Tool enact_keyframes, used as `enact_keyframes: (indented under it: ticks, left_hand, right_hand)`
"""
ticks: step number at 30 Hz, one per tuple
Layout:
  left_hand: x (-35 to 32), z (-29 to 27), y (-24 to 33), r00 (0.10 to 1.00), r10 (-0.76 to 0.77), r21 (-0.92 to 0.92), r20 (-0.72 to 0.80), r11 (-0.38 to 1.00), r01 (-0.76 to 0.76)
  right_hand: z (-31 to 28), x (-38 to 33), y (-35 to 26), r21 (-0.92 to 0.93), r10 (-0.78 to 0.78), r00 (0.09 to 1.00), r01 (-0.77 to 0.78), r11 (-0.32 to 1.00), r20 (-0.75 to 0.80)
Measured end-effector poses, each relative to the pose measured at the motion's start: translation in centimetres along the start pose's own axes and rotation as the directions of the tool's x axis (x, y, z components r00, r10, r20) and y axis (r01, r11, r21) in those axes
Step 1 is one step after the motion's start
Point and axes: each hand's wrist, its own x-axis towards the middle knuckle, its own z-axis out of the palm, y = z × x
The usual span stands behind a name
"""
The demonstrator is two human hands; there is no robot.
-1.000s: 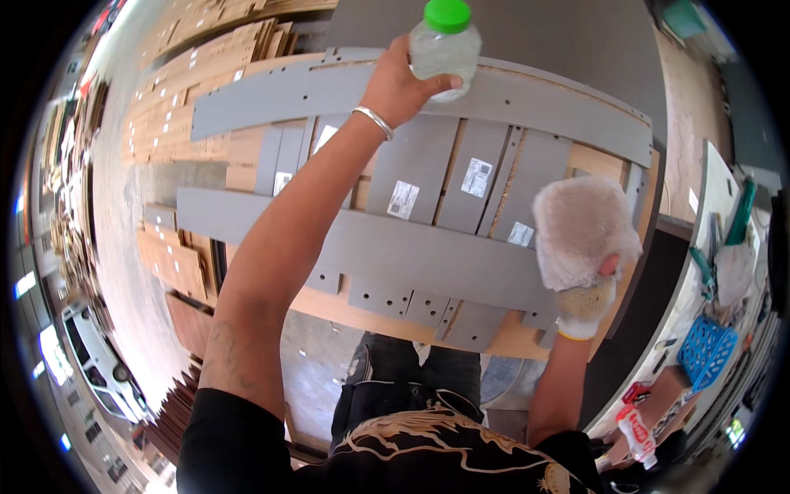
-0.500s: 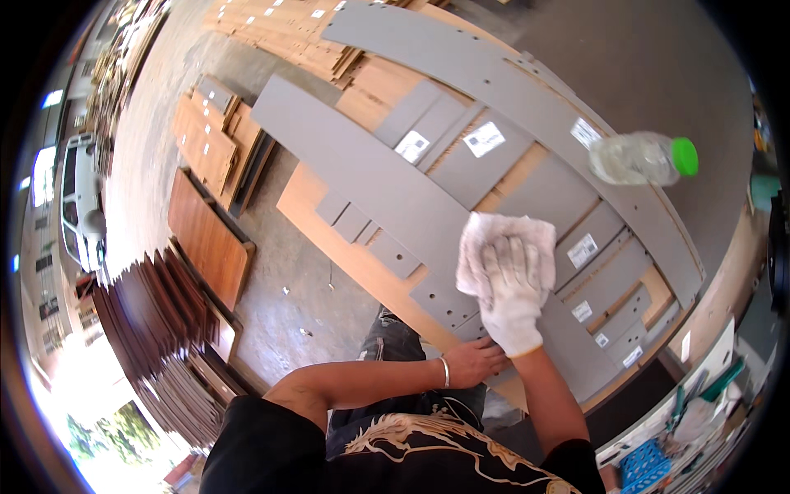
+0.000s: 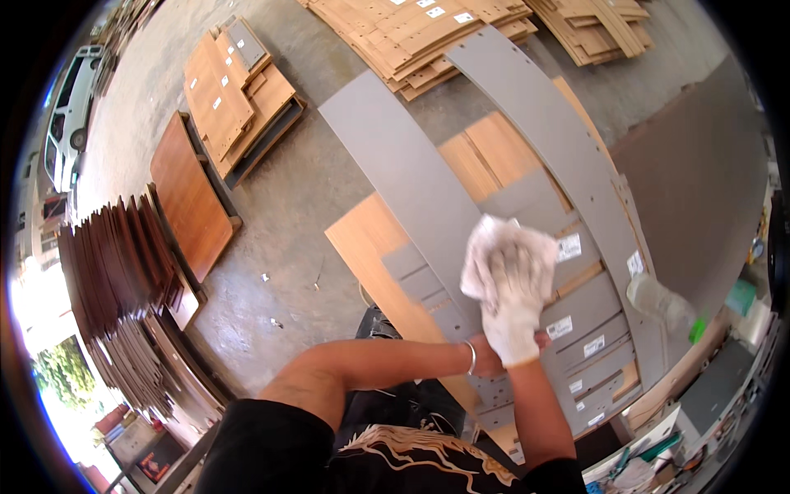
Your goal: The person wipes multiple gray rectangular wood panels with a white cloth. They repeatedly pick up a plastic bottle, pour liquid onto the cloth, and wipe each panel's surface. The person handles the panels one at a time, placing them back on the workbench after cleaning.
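Note:
My right hand (image 3: 512, 309), in a white knit glove, lies with fingers spread on a pale pink cloth (image 3: 479, 276), pressing it onto a long grey board (image 3: 403, 156). My bare left hand (image 3: 487, 356), with a bracelet at the wrist, is at the near end of that board and appears to grip it. The gloved wrist crosses in front and hides most of its fingers. Beneath lie shorter grey boards (image 3: 588, 309) with white labels and a wood-coloured board (image 3: 362, 239). A second long grey board (image 3: 547, 115) runs along the right.
A clear bottle with a green cap (image 3: 662, 303) lies on the right long board. Stacks of wood-coloured boards (image 3: 411, 41) stand on the floor beyond. At left are a reddish-brown panel (image 3: 189, 198) and a row of dark brown panels (image 3: 115, 272). Tools crowd a shelf (image 3: 658, 445) at lower right.
The view has shifted, so the boards and bottle sit differently in it. The long board under the cloth has moved over the pile, uncovering more small boards near me. My left hand is now behind the gloved wrist.

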Motion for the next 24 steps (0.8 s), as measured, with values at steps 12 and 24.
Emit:
enact_keyframes:
  ticks: [12, 24]
  left_hand:
    - [1.7, -9.3, -6.1, 0.946, 0.026, -0.946, 0.322, -0.041, 0.323]
    - [1.6, -5.1, -4.4, 0.971, -0.155, -0.953, 0.18, -0.272, 0.133]
  right_hand:
    - [1.1, 36.1, -13.1, -0.087, -0.169, 0.939, 0.15, 0.985, -0.299]
    - [0.2, 31.0, -13.7, -0.096, -0.312, 0.913, 0.297, 0.95, -0.262]
